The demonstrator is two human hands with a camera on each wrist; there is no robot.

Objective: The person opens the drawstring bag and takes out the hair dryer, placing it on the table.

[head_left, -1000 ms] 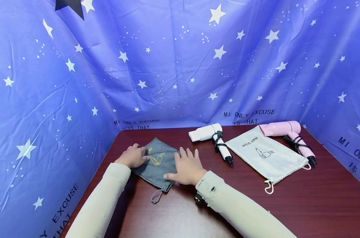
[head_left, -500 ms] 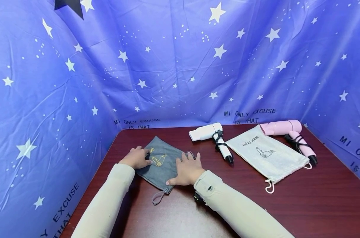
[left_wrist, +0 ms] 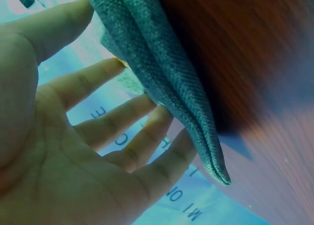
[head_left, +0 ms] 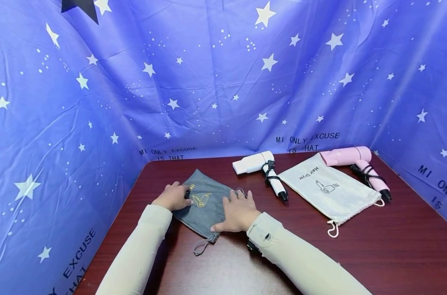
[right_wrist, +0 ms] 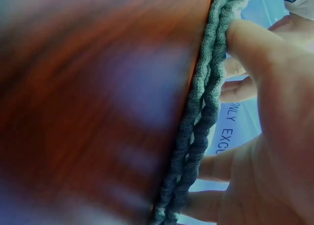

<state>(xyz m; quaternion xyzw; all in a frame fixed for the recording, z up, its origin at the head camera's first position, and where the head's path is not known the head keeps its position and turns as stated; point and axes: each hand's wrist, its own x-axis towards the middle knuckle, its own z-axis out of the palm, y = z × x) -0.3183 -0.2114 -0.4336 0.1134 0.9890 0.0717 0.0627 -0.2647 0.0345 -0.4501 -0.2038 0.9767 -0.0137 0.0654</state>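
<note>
A dark grey drawstring bag point(head_left: 208, 205) with a yellow hair dryer print lies flat on the table. My left hand point(head_left: 172, 197) rests on its left edge, fingers extended; in the left wrist view the fingertips touch the grey cloth point(left_wrist: 157, 63). On the bag's gathered mouth edge lies my right hand point(head_left: 237, 212), fingers spread and thumb toward the near corner. The right wrist view shows the ruffled double edge point(right_wrist: 196, 122) under that hand's thumb and fingers. One cord loop point(head_left: 200, 247) hangs out at the near corner, and another peeks out beyond the right fingertips.
A white hair dryer point(head_left: 254, 163) with a black cord wound on its handle lies right of the bag. Further right are a cream drawstring bag point(head_left: 324, 194) and a pink hair dryer point(head_left: 350, 155) overlapping its corner. Blue star-print curtains point(head_left: 208, 82) enclose the dark red table point(head_left: 301, 246).
Both hands and the grey bag have shifted slightly to the right. The cord loop at the bag's far right corner has come into view. The hair dryers and cream bag have stayed put.
</note>
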